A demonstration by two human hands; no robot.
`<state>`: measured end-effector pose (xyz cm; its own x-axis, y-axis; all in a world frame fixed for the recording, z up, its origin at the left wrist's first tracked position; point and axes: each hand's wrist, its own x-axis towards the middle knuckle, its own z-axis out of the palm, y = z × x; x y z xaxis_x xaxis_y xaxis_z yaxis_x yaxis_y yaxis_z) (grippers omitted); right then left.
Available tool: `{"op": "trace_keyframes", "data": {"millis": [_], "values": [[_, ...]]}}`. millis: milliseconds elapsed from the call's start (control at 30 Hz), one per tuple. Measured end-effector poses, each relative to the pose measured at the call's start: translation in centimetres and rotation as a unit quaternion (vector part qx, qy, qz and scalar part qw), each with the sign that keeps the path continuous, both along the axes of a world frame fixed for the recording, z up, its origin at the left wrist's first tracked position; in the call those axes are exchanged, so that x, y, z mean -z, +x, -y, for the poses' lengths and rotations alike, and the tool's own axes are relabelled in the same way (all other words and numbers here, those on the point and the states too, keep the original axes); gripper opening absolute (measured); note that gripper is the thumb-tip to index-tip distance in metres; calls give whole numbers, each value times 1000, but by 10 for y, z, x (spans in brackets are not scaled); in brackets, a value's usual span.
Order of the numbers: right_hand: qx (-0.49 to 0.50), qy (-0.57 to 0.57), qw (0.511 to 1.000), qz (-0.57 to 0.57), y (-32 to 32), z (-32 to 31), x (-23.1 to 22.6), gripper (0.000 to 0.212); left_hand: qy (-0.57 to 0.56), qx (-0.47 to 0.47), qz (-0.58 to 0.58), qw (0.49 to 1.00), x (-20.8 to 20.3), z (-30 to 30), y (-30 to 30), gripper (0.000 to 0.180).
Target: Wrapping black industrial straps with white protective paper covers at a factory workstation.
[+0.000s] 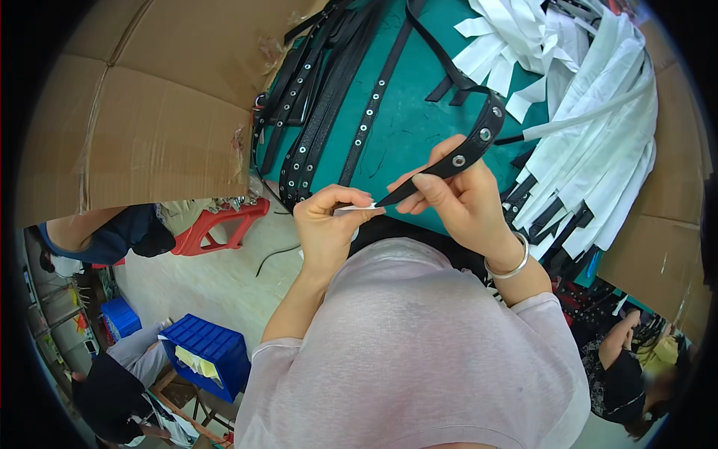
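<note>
In my right hand [467, 198] is a black belt [458, 159] with metal eyelets, gripped near its tip between thumb and fingers. Its far part curves up and away over the table. My left hand [327, 224] pinches a small white strip [356, 208] right at the belt's pointed end. The strip and the tip meet, but how they join is too small to tell. Beyond my hands a narrower eyelet belt [367, 117] lies on the green tabletop [413, 90]. Several more black belts [318, 135] are piled to its left.
White strips [591, 127] heap up on the right, with belt ends poking out beneath. Cardboard boxes [164, 138] flank the table left and right. A red stool [224, 227] and a blue crate [213, 348] stand on the floor at left. Other people [112, 396] sit nearby on both sides.
</note>
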<state>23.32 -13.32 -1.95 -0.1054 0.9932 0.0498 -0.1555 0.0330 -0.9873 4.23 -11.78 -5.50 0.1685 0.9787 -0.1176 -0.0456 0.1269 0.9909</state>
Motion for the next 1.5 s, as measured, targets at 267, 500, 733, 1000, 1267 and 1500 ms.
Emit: {"op": "trace_keyframes", "data": {"millis": [267, 500, 733, 1000, 1267, 1500], "values": [[13, 55, 994, 97, -2, -2, 3, 11, -15, 11, -10, 1000, -1, 0, 2, 5], [73, 19, 995, 63, 3, -4, 0, 11, -8, 26, 8, 1000, 4, 0, -3, 9], [42, 18, 997, 56, -5, -2, 6, 11, 22, 4, 8, 1000, 5, 3, -3, 17], [9, 87, 990, 115, -10, -4, 2, 10, -17, 8, 22, 1000, 2, 4, -3, 14], [6, 60, 990, 125, -12, -9, -1, 11, -7, 27, -64, 998, 2, 5, -5, 14], [9, 95, 983, 155, -3, -17, 7, 15, -56, 76, 33, 995, -5, 4, -3, 36]]}}
